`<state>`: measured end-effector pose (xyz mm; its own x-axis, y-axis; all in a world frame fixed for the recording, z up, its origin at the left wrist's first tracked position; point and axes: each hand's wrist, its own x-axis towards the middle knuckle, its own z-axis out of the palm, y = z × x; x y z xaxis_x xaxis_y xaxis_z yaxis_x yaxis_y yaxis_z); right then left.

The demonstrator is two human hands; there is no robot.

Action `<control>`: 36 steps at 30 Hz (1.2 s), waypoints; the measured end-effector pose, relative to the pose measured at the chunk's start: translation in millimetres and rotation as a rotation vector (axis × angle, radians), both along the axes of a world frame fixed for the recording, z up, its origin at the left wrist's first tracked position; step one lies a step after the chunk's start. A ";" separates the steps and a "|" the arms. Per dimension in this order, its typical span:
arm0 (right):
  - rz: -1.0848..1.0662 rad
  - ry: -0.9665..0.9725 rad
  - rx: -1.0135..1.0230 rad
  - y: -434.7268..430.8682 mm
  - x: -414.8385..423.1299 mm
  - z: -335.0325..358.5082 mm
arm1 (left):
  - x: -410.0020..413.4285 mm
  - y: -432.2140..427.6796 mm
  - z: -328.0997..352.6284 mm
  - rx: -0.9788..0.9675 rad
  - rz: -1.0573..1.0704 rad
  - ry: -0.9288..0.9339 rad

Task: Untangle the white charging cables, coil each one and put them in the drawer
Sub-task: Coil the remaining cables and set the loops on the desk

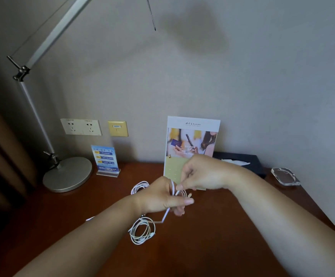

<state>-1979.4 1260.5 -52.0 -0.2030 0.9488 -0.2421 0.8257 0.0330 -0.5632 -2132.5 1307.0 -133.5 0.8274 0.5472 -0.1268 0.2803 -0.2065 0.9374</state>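
A white charging cable (173, 188) is looped around the fingers of my left hand (162, 196), which is closed on it above the brown desk (232, 226). My right hand (200, 172) pinches the same cable just above the left hand's fingers. A loose strand runs down from the left hand to a coiled white cable (141, 230) lying flat on the desk below. Another bundle of white cable loops (139, 185) shows behind my left hand. No drawer is in view.
A silver desk lamp stands on its round base (67, 173) at the left. A small blue sign (105, 160), an upright brochure card (192, 136), a black tissue box (240, 159) and a glass ashtray (284, 175) line the wall. Wall sockets (80, 126) sit above.
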 end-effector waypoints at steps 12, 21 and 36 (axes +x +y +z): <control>-0.661 1.340 -0.203 25.2 -22.5 -78.2 | 11.1 4.3 29.9 -0.766 0.231 -0.535; -0.159 0.889 -0.283 -5.9 -37.6 -89.4 | -4.4 28.3 36.3 -1.072 0.224 -0.772; -0.341 0.094 -0.010 23.9 19.9 -43.8 | -15.4 -11.0 22.0 -0.391 0.213 0.398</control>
<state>-1959.5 1284.5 -95.8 0.1030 0.9635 -0.2471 0.7325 -0.2415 -0.6365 -2147.9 1296.0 -111.6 0.5521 0.5461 -0.6300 0.6226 0.2326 0.7472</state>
